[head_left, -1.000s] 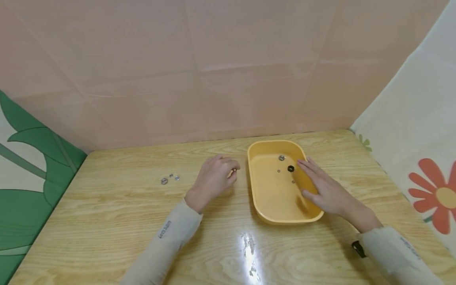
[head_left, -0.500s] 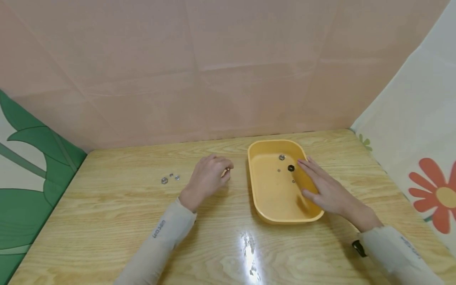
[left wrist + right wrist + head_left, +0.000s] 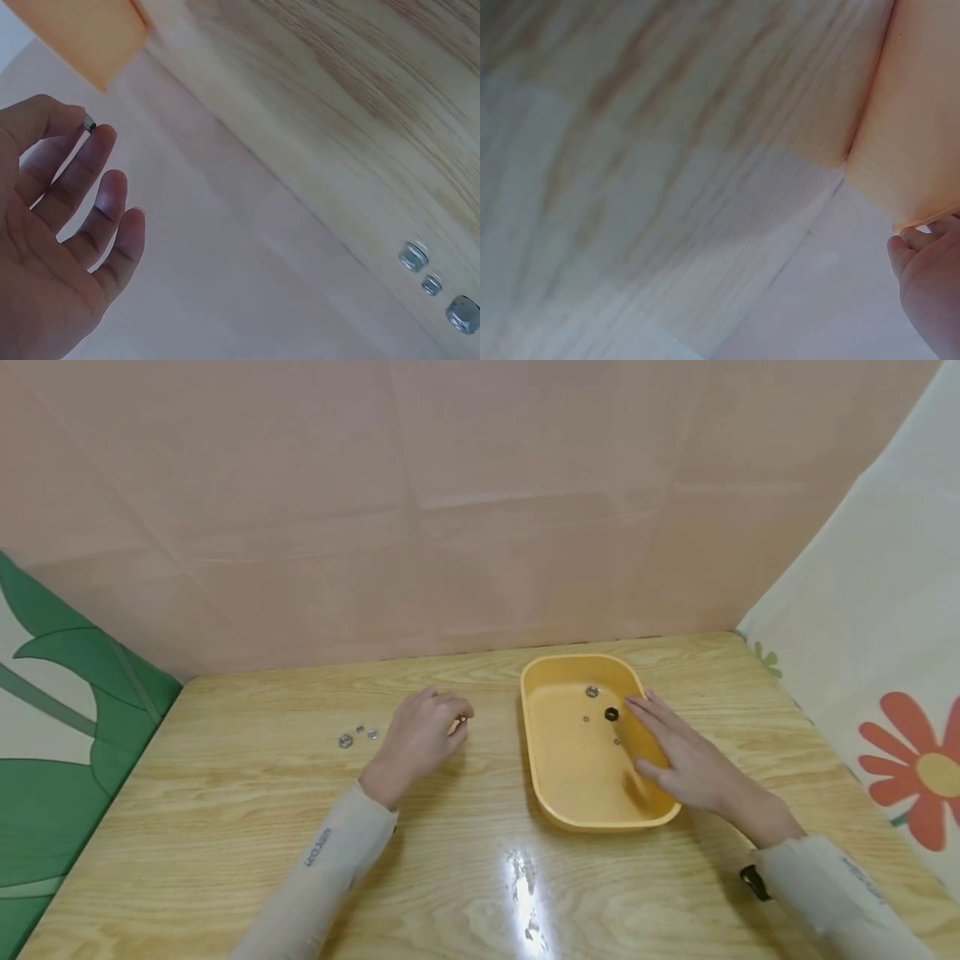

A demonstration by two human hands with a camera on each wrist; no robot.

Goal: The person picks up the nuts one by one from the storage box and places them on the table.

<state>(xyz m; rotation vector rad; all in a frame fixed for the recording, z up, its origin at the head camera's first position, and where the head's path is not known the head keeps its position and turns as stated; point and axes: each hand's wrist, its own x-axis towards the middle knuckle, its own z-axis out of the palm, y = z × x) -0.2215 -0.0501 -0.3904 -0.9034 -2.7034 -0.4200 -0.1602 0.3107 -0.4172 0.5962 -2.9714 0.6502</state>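
Left hand: the left hand (image 3: 418,735) is raised over the tabletop (image 3: 225,860), thumb and a fingertip pinched together on a small metal nut (image 3: 90,123); the other fingers are loosely bent, and the left wrist view shows the palm.
Pinched nut: between the fingertips, clear of the tabletop, in the span between the loose nuts and the tray.
Right hand: the right hand (image 3: 693,768) rests at the right rim of the tray, fingers extended and thumb spread over the inside; it has hold of no nut.
Tray: the yellow-orange tray (image 3: 577,789) stands upright on the tabletop, to the right of the left hand.
Nuts in tray: a silver nut (image 3: 592,692) near the far end, a black nut (image 3: 612,714) closer to the right-hand fingertips, and two tiny pieces, one (image 3: 586,719) left of the black nut, the other (image 3: 617,742) on its near side.
Nuts on tabletop: a large nut (image 3: 346,741), a medium nut (image 3: 372,734) and a tiny nut (image 3: 360,728) form a loose cluster left of the left hand, just apart from one another.
Backdrop: a pinkish sheet (image 3: 465,527) behind; a red flower (image 3: 922,768) on the right panel.
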